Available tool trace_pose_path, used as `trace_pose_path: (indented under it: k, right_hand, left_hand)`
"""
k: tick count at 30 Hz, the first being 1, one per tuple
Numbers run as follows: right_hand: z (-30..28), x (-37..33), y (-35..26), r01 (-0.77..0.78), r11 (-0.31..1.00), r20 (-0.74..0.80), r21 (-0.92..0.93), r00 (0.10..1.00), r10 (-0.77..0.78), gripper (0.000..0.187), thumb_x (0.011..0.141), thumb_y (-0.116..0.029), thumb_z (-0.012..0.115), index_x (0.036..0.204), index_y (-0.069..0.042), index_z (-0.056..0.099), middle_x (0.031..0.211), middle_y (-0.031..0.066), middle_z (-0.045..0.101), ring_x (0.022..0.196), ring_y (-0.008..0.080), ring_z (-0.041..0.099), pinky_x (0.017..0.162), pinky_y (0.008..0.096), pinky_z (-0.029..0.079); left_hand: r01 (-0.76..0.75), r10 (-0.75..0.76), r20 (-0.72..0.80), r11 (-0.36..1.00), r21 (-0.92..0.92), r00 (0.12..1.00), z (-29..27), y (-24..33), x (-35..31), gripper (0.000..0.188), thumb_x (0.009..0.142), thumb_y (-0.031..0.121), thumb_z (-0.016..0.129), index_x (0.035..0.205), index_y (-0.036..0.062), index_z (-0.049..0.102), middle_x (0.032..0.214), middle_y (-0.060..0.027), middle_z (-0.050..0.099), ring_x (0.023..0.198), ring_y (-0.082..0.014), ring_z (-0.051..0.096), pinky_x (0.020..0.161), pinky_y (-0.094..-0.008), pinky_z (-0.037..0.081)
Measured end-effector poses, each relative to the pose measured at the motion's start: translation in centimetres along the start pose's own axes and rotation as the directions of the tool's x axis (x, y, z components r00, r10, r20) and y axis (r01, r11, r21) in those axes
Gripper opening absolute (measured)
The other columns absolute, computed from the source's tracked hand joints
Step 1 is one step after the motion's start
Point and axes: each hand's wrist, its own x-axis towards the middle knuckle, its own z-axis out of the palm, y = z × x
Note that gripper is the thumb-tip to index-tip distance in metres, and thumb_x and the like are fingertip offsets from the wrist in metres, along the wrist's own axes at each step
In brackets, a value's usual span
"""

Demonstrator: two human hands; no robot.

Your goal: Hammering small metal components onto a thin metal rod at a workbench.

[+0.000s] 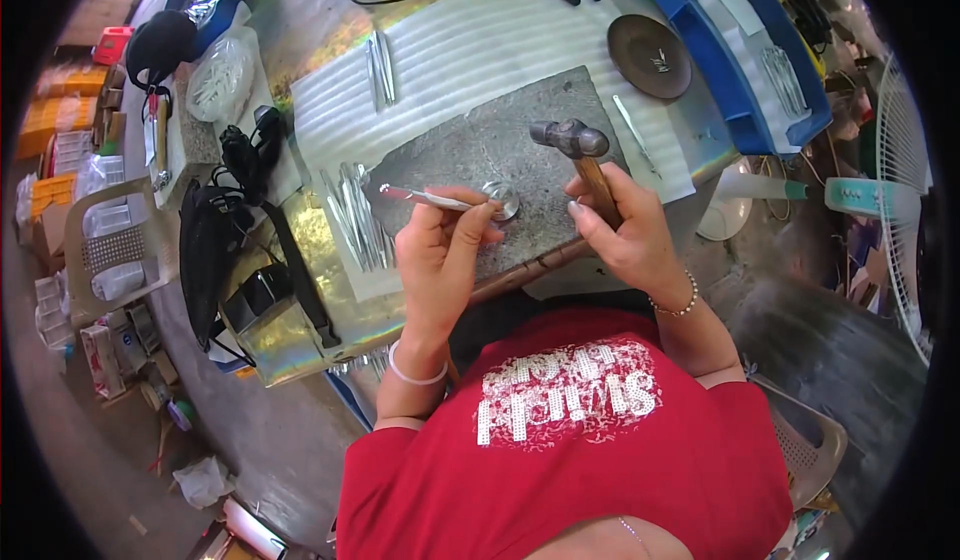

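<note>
My left hand (440, 250) is closed, pinching a slim silvery metal piece (420, 196) with a reddish end pointing left. Its other end is at a small round metal block (502, 201) on the grey stone slab (525, 110); whether they touch is hidden by my fingers. A hammer (570, 139) is gripped by its wooden handle in my right hand (630, 230), the head held over the right part of the slab. Several similar slim silvery pieces (358, 218) lie beside the slab's left edge, on white foam sheeting (450, 45).
Another bundle of slim pieces (380, 70) lies farther back. To the right are a brown round dish (640, 45) with tiny bits, a single slim piece (633, 130) and a blue tray (725, 90). Black straps (290, 250) and a plastic bag (222, 75) are at left.
</note>
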Motion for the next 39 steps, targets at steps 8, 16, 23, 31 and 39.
trace_pose_path:
  k: [8, 16, 23, 31, 39]
  right_hand:
    - [-0.5, 0.0, -0.2, 0.041, 0.998, 0.036, -0.042, 0.999, -0.039, 0.018, 0.083, -0.003, 0.061, 0.100, 0.001, 0.056, 0.072, 0.0040, 0.060, 0.063, 0.0064, 0.054, 0.058, 0.0226, 0.043]
    - [-0.7, 0.1, -0.1, 0.023, 0.998, 0.054, -0.058, 0.998, -0.020, 0.019, 0.082, -0.003, 0.061, 0.100, 0.002, 0.056, 0.073, 0.0059, 0.062, 0.064, 0.0081, 0.058, 0.059, 0.0231, 0.045]
    - [-0.7, 0.0, -0.3, 0.028, 0.996, 0.059, -0.085, 0.998, -0.023, 0.020, 0.082, -0.003, 0.061, 0.100, 0.002, 0.056, 0.074, 0.0067, 0.063, 0.065, 0.0092, 0.060, 0.060, 0.0235, 0.046]
    - [-0.3, -0.1, -0.1, 0.128, 0.989, -0.009, -0.079, 0.992, -0.129, 0.017, 0.084, -0.008, 0.062, 0.098, -0.001, 0.055, 0.067, 0.0126, 0.059, 0.057, 0.0215, 0.061, 0.053, 0.0300, 0.043]
    - [-0.8, 0.4, -4.5, 0.030, 0.960, 0.208, 0.278, 0.974, -0.090, 0.029, 0.080, -0.009, 0.071, 0.106, -0.001, 0.059, 0.072, 0.0032, 0.062, 0.064, 0.0087, 0.060, 0.057, 0.0259, 0.046]
  left_hand:
    - [-0.021, 0.022, -0.016, 0.996, 0.084, 1.000, 0.5, 0.1, 0.2, 0.006, 0.090, 0.000, 0.058, 0.095, -0.0025, 0.057, 0.082, -0.0055, 0.064, 0.068, -0.0104, 0.063, 0.061, -0.0213, 0.050]
    - [-0.086, 0.093, -0.030, 0.977, 0.195, 0.995, 0.7, -0.2, 0.4, 0.006, 0.089, -0.001, 0.057, 0.095, -0.0028, 0.057, 0.081, -0.0074, 0.065, 0.064, -0.0120, 0.064, 0.057, -0.0222, 0.050]
    - [-0.117, 0.126, -0.025, 0.964, 0.237, 0.992, 0.8, -0.1, 0.3, 0.005, 0.090, -0.001, 0.056, 0.094, -0.0027, 0.057, 0.082, -0.0077, 0.066, 0.064, -0.0131, 0.065, 0.057, -0.0227, 0.050]
    - [-0.160, 0.170, -0.006, 0.936, 0.313, 0.985, 0.9, 0.0, 0.3, 0.003, 0.089, -0.001, 0.056, 0.092, -0.0016, 0.057, 0.080, -0.0088, 0.064, 0.063, -0.0161, 0.066, 0.056, -0.0244, 0.051]
    - [-0.524, 0.433, 0.326, 0.493, 0.694, 0.840, 1.0, 0.7, 0.3, 0.035, 0.068, -0.004, 0.062, 0.102, 0.0017, 0.057, 0.091, -0.0145, 0.062, 0.071, -0.0281, 0.065, 0.057, -0.0351, 0.053]
